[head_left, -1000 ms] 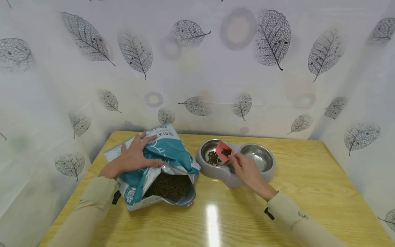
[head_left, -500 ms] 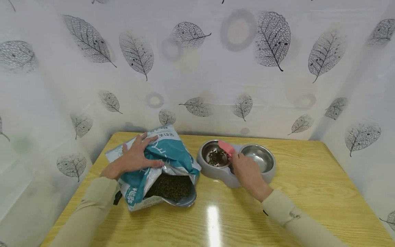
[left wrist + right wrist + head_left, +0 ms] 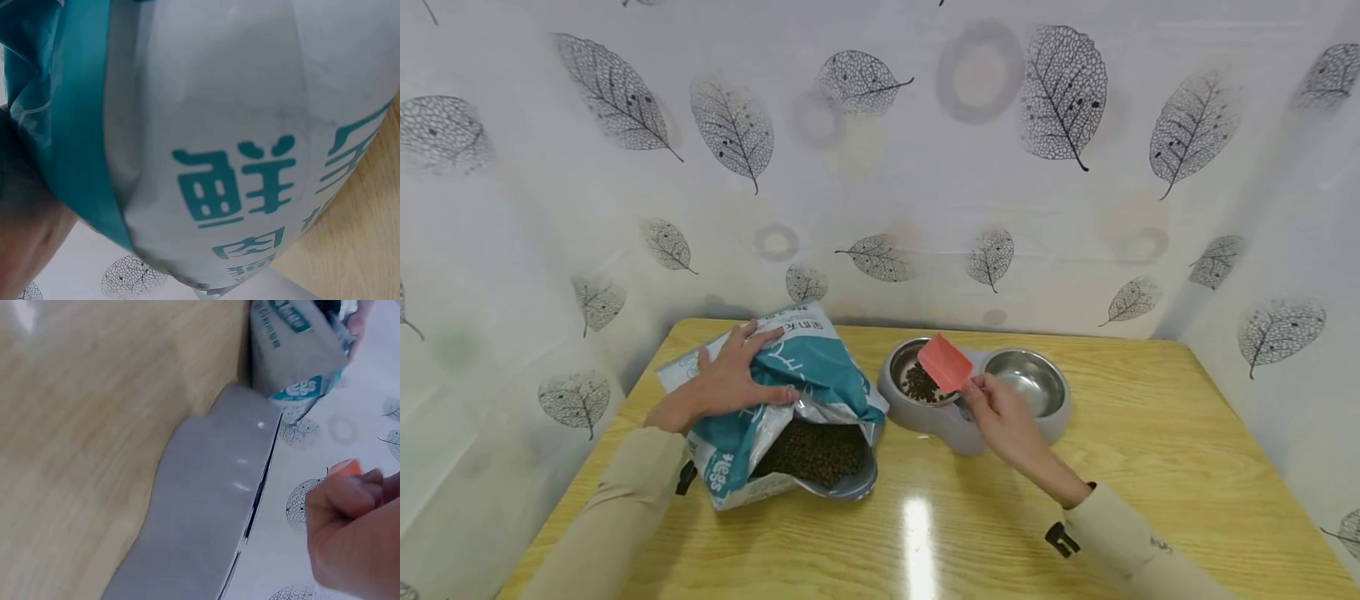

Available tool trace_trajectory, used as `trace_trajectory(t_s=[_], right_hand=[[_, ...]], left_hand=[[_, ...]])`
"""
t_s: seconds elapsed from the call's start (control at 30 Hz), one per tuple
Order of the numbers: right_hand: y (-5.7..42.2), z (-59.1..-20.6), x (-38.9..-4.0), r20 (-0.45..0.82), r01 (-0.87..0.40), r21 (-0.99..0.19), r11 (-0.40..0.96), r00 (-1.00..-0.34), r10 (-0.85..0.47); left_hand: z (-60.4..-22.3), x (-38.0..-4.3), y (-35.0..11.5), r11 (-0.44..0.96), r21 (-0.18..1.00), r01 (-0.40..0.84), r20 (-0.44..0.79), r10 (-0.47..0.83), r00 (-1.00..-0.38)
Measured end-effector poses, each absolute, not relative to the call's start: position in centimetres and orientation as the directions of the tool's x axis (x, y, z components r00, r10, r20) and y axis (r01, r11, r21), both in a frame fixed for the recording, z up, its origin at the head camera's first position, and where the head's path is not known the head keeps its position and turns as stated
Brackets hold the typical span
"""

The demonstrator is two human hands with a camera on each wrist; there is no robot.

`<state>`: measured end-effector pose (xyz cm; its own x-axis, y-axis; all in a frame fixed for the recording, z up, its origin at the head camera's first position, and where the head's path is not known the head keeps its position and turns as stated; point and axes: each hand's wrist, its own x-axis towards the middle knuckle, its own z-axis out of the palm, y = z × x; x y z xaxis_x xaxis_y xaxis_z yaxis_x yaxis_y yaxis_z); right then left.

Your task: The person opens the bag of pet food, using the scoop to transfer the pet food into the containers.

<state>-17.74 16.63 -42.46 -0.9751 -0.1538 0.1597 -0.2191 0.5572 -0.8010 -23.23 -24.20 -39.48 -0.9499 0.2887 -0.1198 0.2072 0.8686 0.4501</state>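
Note:
My right hand [image 3: 1007, 417] grips the handle of a pink scoop [image 3: 946, 363] above the left steel bowl [image 3: 891, 367] of a grey double pet feeder [image 3: 958, 435]. No kibble shows on the scoop's visible face. A small heap of brown kibble [image 3: 919, 383] lies in that bowl. Fingers spread, my left hand [image 3: 730, 379] rests on top of a teal and white pet food bag [image 3: 808, 358]. The bag lies with its mouth towards me, and more kibble [image 3: 816, 454] shows inside. In the right wrist view, the fist hides most of the scoop [image 3: 345, 466].
The right steel bowl [image 3: 1037, 383] of the feeder holds no kibble. Everything stands on a yellow wooden table [image 3: 1120, 400]. A leaf-patterned sheet [image 3: 925, 183] hangs behind the table and along both sides.
The scoop, holding kibble over the left bowl a second ago, tipped over and now shows none. The bowl's heap has grown slightly. My left hand and the bag have stayed put.

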Motion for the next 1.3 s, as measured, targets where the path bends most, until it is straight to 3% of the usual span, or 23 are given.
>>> trace_trajectory(t_s=[0.2,0.4,0.57,0.8,1.3], right_hand=[[16.7,-42.3,-15.1,0.051,-0.144,-0.963,0.230,-0.928,-0.368],[15.7,-43.2,-13.0,0.051,-0.155,-0.976,0.154,-0.848,-0.528],[14.1,-43.9,-12.1,0.080,-0.245,-0.944,0.219,-0.817,-0.571],[12.6,-44.0,-11.8,0.006,-0.263,-0.912,0.314,-0.775,-0.632],[8.5,-42.6,-11.4,-0.120,-0.276,-0.771,0.574,-0.822,-0.557]], left_hand=[[-39.4,-23.2,-24.4,0.873,0.443,0.205,-0.119,0.284,-0.952],[-39.5,-23.2,-24.4,0.869,0.448,0.211,-0.121,0.293,-0.949],[-39.5,-23.2,-24.3,0.869,0.448,0.210,-0.119,0.291,-0.949],[-39.6,-23.3,-24.3,0.873,0.441,0.208,-0.123,0.289,-0.950],[-39.7,-23.4,-24.2,0.875,0.437,0.208,-0.122,0.287,-0.950]])
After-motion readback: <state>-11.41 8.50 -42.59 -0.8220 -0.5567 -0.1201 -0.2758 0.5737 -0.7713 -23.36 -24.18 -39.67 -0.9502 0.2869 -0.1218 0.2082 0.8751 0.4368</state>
